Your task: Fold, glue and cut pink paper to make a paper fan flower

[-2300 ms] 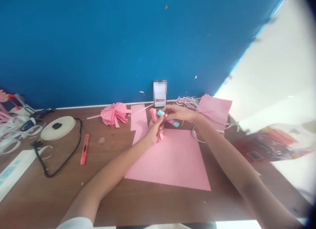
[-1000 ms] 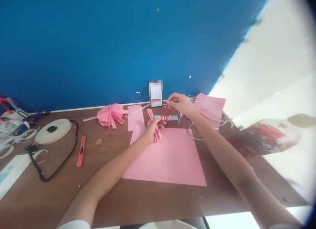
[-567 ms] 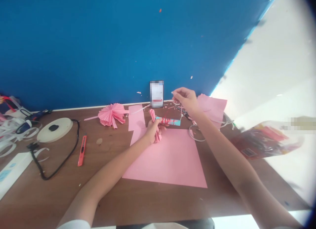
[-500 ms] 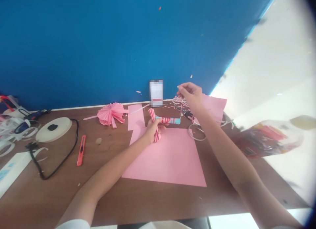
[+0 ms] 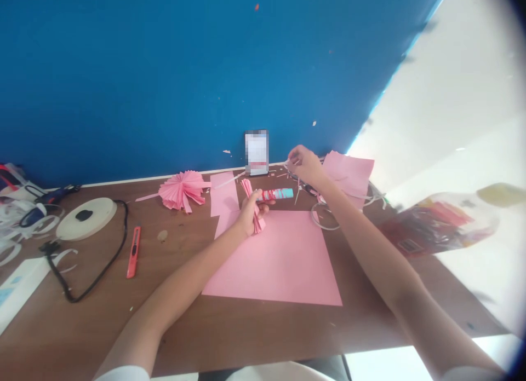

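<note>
My left hand (image 5: 250, 212) is closed around a narrow pleated strip of pink paper (image 5: 258, 223), held over a large pink sheet. A light-blue tube with red markings (image 5: 280, 194) juts out to the right from the same hand. At the back of the table, my right hand (image 5: 304, 165) pinches its fingers together above paper scraps (image 5: 283, 174). Something pale shows at those fingertips, too small to name. Flat beneath my left hand lies the large pink sheet (image 5: 283, 266). A pink pleated paper fan (image 5: 181, 189) rests further left.
A red box cutter (image 5: 133, 252), a white disc (image 5: 86, 218) and a black cable (image 5: 123, 233) lie on the left. A phone (image 5: 257, 154) leans on the blue wall. Beside my right forearm are pink sheets (image 5: 353, 173), a ring (image 5: 324, 219) and a plastic bag (image 5: 435, 219).
My right hand has lowered and shifted slightly left toward the scraps. The tube has turned a little in my left hand, which keeps hold of the pleated paper. The view has shifted slightly.
</note>
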`<state>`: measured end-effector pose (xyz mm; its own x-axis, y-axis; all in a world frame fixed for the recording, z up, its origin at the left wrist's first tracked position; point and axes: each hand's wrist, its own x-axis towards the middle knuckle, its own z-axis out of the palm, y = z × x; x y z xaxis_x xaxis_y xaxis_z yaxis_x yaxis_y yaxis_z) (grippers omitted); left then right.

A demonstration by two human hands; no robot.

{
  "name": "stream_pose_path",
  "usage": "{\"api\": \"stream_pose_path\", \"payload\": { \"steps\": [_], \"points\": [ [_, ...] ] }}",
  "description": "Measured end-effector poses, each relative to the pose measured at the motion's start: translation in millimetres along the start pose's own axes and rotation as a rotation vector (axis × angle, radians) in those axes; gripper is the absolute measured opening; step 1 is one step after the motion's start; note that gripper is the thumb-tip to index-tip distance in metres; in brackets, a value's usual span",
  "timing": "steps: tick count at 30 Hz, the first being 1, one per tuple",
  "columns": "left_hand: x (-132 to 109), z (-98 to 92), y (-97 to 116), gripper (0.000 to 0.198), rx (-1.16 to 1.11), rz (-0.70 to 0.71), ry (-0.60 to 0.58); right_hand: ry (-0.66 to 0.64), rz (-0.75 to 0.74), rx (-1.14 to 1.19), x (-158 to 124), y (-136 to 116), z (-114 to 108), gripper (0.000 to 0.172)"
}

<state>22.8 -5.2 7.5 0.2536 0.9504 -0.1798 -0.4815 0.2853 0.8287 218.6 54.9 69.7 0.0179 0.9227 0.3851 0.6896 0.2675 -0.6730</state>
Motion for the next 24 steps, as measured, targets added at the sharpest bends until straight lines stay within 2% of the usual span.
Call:
{"api": "stream_pose_path", "payload": {
  "steps": [3,5,9,12,17,20,24],
  "points": [
    [-0.1,0.0,-1.1,0.034,0.004,0.012,0.005,-0.075,-0.065,-0.045,-3.5,-7.6,-0.3,0.014],
    [0.5,-0.7,-1.9,0.035,-0.005,0.011,0.010,-0.053,-0.078,-0.106,-5.2,-10.2,-0.8,0.014],
    [1.5,-2.1,-2.3,0.034,-0.010,0.002,-0.006,-0.078,-0.017,-0.273,-6.5,-7.5,3.3,0.019],
    [1.4,-1.9,-1.4,0.032,-0.011,-0.020,-0.015,-0.121,0.033,-0.345,-6.3,-2.8,8.8,0.031],
    [2.0,-1.9,-0.9,0.032,-0.013,-0.035,-0.020,-0.102,0.089,-0.301,-4.0,1.6,10.7,0.032],
    [2.8,-3.0,-1.7,0.034,-0.012,-0.044,-0.027,-0.111,0.097,-0.263,-2.4,5.3,8.4,0.040],
    [3.0,-3.7,-2.0,0.035,-0.015,-0.056,-0.027,-0.002,0.155,-0.387,-2.6,11.5,6.8,0.050]
  ]
}}
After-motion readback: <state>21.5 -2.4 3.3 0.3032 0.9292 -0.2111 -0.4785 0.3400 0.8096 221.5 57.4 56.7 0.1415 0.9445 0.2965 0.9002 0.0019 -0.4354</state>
